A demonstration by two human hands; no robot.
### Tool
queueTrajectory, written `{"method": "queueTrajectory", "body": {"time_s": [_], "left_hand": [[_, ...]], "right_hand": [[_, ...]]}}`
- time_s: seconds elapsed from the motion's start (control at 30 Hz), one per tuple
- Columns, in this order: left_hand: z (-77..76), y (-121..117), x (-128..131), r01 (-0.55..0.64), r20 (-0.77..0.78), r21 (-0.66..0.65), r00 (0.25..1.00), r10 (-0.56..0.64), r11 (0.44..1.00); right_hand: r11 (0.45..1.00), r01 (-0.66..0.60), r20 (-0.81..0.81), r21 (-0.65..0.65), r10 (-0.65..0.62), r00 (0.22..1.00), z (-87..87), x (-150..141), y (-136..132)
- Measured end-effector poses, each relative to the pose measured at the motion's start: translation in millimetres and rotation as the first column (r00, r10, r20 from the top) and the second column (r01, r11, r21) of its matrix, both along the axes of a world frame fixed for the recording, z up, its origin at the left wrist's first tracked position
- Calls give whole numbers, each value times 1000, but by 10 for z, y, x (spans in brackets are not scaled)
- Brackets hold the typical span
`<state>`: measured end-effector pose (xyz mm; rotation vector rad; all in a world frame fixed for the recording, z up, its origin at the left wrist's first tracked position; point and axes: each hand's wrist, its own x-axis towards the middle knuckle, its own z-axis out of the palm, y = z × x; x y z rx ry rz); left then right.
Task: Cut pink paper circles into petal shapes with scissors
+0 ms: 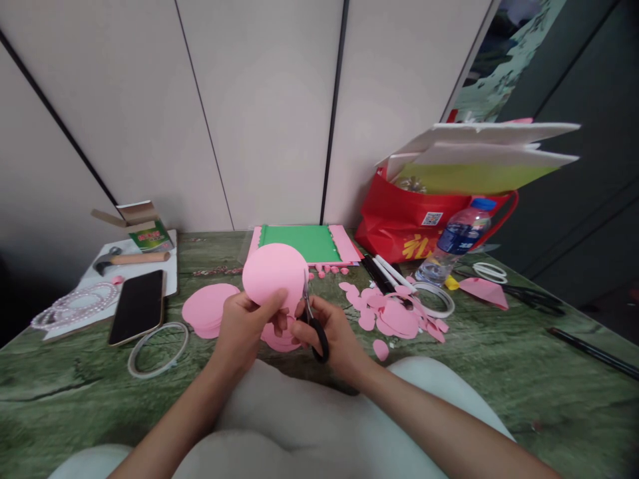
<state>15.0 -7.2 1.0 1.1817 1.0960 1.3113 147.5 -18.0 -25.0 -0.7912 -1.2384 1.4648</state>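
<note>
mid-frame, the disc (272, 269) is pinched by the left hand (243, 327), its right edge met by up-pointing scissors (315, 324) gripped in the right hand (340, 334).

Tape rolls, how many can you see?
2: a tape roll lies beside the phone, and a second roll lies in front of the plastic bottle. More could be hidden behind the red bag.

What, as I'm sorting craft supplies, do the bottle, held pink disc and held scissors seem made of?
Bottle: likely clear, glossy plastic, being see-through with highlights. Held pink disc: likely matte paper or card, being flat, thin and sheenless. Held scissors: probably metal blades, greyish with a slight shine; evenly black handle, likely plastic.
</note>
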Motion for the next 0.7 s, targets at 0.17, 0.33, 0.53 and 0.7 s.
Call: {"method": "queueTrajectory", "body": {"time_s": [0.17, 0.33, 0.53, 0.7], "left_hand": [[20, -9, 4, 13, 10, 9, 1000, -13, 1000], [43, -29, 23, 91, 59, -16, 994, -90, 996], [-6, -35, 1, 91, -16, -23, 996, -91, 996], [-12, -17, 1, 49, -120, -76, 991, -57, 996]], "right_hand": [[1000, -8, 11, -3, 8, 1000, 1, -4, 0], [1000, -26, -22, -5, 26, 999, -21, -28, -7], [999, -50, -42, 8, 50, 998, -9, -41, -8], [999, -40, -60, 24, 42, 997, -50, -14, 25]]}}
